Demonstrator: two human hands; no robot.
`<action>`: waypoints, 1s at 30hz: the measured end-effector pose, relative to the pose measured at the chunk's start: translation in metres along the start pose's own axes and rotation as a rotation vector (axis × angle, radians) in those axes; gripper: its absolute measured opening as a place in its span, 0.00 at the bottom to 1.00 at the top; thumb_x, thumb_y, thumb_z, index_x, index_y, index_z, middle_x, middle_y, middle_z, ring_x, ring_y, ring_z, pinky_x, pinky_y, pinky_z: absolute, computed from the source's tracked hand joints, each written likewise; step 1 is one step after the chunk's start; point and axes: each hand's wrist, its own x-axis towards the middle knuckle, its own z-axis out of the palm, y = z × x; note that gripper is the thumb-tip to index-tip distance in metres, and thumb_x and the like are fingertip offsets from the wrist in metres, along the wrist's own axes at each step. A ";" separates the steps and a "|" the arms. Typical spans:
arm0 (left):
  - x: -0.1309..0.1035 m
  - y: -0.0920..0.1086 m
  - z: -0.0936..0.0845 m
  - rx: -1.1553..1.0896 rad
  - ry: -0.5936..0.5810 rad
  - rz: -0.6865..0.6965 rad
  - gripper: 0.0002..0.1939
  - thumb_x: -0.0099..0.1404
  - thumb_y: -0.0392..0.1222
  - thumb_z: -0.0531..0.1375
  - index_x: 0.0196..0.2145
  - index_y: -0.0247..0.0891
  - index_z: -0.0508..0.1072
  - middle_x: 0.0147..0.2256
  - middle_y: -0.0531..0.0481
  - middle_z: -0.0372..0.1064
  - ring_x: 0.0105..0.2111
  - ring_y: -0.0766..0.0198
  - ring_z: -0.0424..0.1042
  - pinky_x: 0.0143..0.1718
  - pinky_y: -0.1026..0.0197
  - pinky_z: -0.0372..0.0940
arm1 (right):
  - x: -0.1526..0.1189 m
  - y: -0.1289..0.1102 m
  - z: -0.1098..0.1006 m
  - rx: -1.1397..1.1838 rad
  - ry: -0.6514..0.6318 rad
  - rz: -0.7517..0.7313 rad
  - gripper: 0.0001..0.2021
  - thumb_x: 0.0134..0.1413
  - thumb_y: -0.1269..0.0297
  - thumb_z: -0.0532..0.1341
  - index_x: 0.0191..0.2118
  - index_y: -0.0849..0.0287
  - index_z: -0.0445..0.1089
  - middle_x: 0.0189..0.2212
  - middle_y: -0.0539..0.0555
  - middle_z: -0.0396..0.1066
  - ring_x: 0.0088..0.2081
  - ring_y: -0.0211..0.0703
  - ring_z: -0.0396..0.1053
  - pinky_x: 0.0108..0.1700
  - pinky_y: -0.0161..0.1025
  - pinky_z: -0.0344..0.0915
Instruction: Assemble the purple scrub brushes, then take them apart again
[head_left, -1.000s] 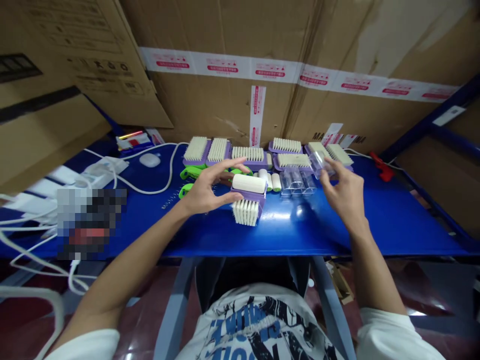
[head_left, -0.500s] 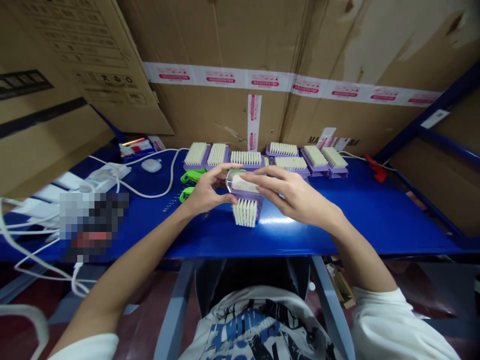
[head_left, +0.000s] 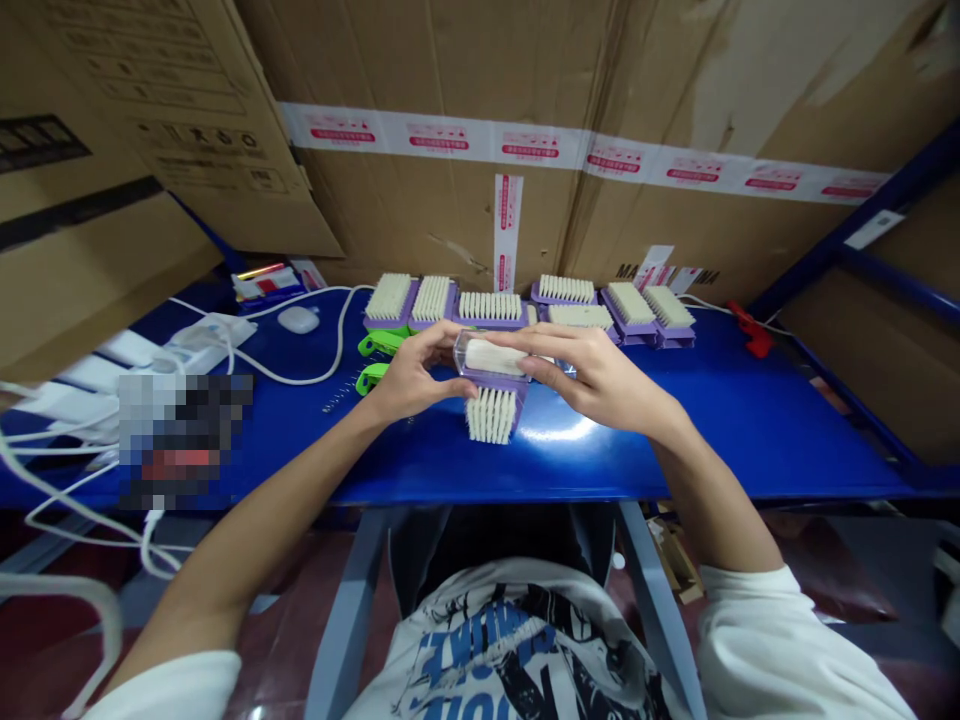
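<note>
You have the purple brush (head_left: 493,408) in front of you over the blue table (head_left: 675,450), bristles facing you, with a white roller (head_left: 486,357) along its top and a clear cover (head_left: 460,348) about the roller. Grip: your left hand (head_left: 412,378) is clamped on the brush's left end, thumb on the near side; your right hand (head_left: 592,380) lays its fingers over the cover from the brush's right, but its thumb is hidden, so a pinch cannot be confirmed. The work reads as seating the cover on the brush; whether it is fully home cannot be told. To do it well, hold the left end firm, line the cover's edges up with the purple body, and press evenly at both ends, since clear plastic would likely bow or crack under one-sided force; thumb pressure best stays off the bristles. Surroundings: a row of similar brushes (head_left: 491,308) stands just beyond the brush, probably limiting room to push away from you. Green parts (head_left: 381,343) lie left of it, near your left fingers, with a scatter of tiny pieces (head_left: 341,395) farther left, likely easy to sweep off with a forearm. A white mouse (head_left: 298,319) and white cable (head_left: 339,350) sit left too; a red object (head_left: 750,330) lies well to the brush's right. The cardboard (head_left: 420,210) rises behind everything.
</note>
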 end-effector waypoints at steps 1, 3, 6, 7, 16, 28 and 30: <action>0.000 0.001 0.000 0.004 -0.001 0.003 0.35 0.55 0.61 0.85 0.49 0.38 0.81 0.41 0.46 0.84 0.38 0.59 0.84 0.39 0.64 0.78 | -0.002 0.000 0.004 0.026 0.039 0.003 0.21 0.85 0.59 0.58 0.74 0.50 0.75 0.66 0.57 0.81 0.63 0.48 0.80 0.65 0.48 0.74; 0.001 0.003 0.001 0.009 -0.005 0.011 0.33 0.55 0.60 0.85 0.48 0.37 0.82 0.41 0.46 0.84 0.37 0.61 0.83 0.38 0.65 0.78 | -0.005 0.002 0.010 0.086 0.112 0.009 0.21 0.84 0.59 0.58 0.73 0.49 0.76 0.65 0.56 0.81 0.64 0.48 0.79 0.66 0.48 0.74; 0.000 0.005 0.001 0.021 0.002 0.030 0.31 0.55 0.58 0.86 0.46 0.37 0.83 0.38 0.48 0.83 0.35 0.63 0.81 0.37 0.66 0.77 | -0.006 0.005 0.015 0.159 0.145 0.016 0.20 0.83 0.58 0.60 0.71 0.46 0.78 0.64 0.55 0.82 0.63 0.48 0.79 0.66 0.48 0.74; 0.000 0.006 0.001 0.026 0.007 0.032 0.31 0.55 0.58 0.86 0.46 0.37 0.83 0.37 0.48 0.83 0.34 0.63 0.81 0.36 0.66 0.76 | -0.005 0.006 0.015 0.175 0.139 0.010 0.19 0.83 0.59 0.60 0.71 0.47 0.79 0.64 0.55 0.82 0.62 0.48 0.79 0.65 0.48 0.74; -0.002 0.008 0.004 0.036 0.041 -0.025 0.31 0.53 0.61 0.86 0.42 0.37 0.82 0.34 0.49 0.80 0.33 0.62 0.78 0.35 0.63 0.76 | -0.007 0.025 0.016 0.224 0.108 -0.070 0.24 0.80 0.53 0.66 0.74 0.47 0.75 0.68 0.57 0.79 0.67 0.52 0.78 0.70 0.53 0.74; 0.000 0.009 0.005 -0.014 -0.009 -0.029 0.28 0.59 0.59 0.83 0.47 0.37 0.88 0.37 0.45 0.83 0.35 0.60 0.80 0.39 0.62 0.77 | -0.010 0.039 0.031 0.027 0.216 -0.217 0.30 0.73 0.49 0.70 0.76 0.42 0.70 0.61 0.56 0.82 0.61 0.48 0.82 0.62 0.47 0.80; 0.001 0.010 0.005 -0.041 -0.024 -0.020 0.26 0.62 0.59 0.82 0.48 0.37 0.88 0.38 0.44 0.84 0.35 0.60 0.80 0.39 0.62 0.77 | -0.011 0.041 0.034 0.008 0.271 -0.239 0.31 0.71 0.48 0.71 0.75 0.42 0.72 0.55 0.54 0.84 0.53 0.46 0.83 0.54 0.42 0.81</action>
